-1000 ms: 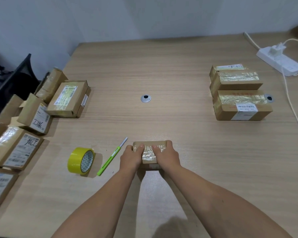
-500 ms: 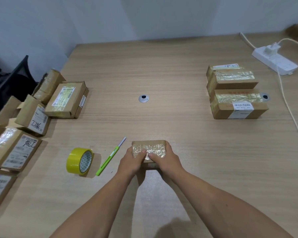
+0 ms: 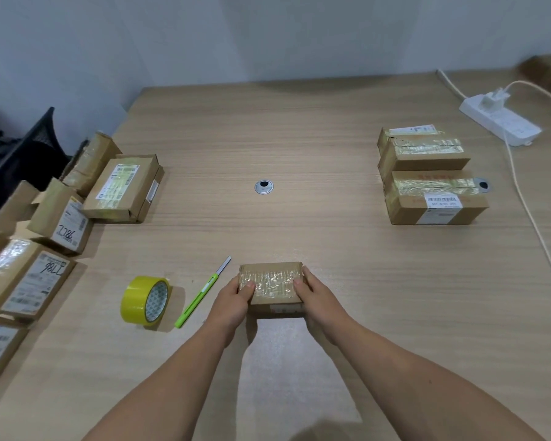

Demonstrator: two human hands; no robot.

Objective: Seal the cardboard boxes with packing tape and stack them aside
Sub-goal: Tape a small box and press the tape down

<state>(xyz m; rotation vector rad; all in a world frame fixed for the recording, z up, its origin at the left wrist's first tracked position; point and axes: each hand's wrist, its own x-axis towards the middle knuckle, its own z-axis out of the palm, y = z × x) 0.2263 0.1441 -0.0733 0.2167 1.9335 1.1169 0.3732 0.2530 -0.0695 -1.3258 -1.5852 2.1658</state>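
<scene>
A small cardboard box [image 3: 272, 283] with clear tape across its top sits on the table near the front middle. My left hand [image 3: 233, 302] grips its left end, thumb on the taped top. My right hand [image 3: 315, 297] grips its right end the same way. A roll of yellow packing tape [image 3: 145, 299] stands on edge to the left of the box. Between roll and box lies a green utility knife [image 3: 202, 294], blade pointing away. At the right, taped boxes [image 3: 427, 173] stand together in a small group.
Several cardboard boxes [image 3: 121, 186] crowd the table's left edge. A metal cable grommet [image 3: 264, 187] sits mid-table. A white power strip [image 3: 501, 120] with a cord running along the right edge lies at the far right. A black chair back [image 3: 19, 154] stands beyond the left edge.
Both hands slid outward from the middle of the taped top to the box's two ends. The box stayed in the same place.
</scene>
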